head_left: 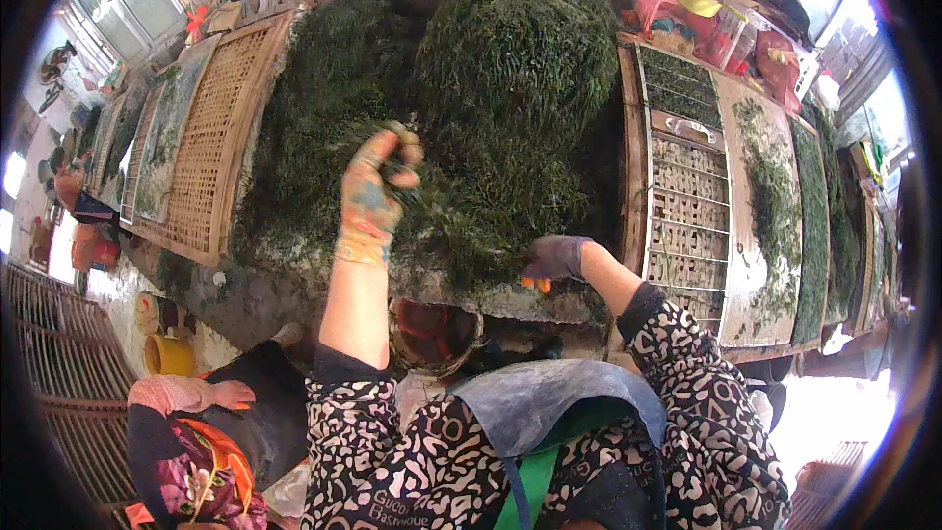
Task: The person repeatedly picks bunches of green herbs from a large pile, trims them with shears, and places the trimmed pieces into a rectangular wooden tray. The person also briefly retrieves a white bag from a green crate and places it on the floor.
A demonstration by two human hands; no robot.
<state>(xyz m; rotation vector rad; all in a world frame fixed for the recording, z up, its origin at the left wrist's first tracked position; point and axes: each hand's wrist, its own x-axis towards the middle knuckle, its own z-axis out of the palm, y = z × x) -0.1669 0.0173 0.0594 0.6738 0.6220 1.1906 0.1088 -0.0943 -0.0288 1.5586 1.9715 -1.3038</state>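
"Blue-grey apron bib (pixel 569 397), one, nearest; black-and-white patterned sleeves (pixel 697 358), two. Hands?"
"Two. Left hand (pixel 381 186), in a mottled multicoloured glove (pixel 369 211), is above the dark-green stringy weed (pixel 515 49); fingers curl, blurred, grip cannot be told."
"Right?"
"Right hand (pixel 554 258), in a dark purple glove (pixel 557 252), is at the weed's front edge, one orange patch (pixel 536 285) beneath; cannot tell its grip."
"Weed's place?"
"Two mounds, between wooden-framed lattice panels (pixel 218 113), one nearest each side."

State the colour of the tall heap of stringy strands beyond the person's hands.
The tall heap is dark green, as the head view shows.
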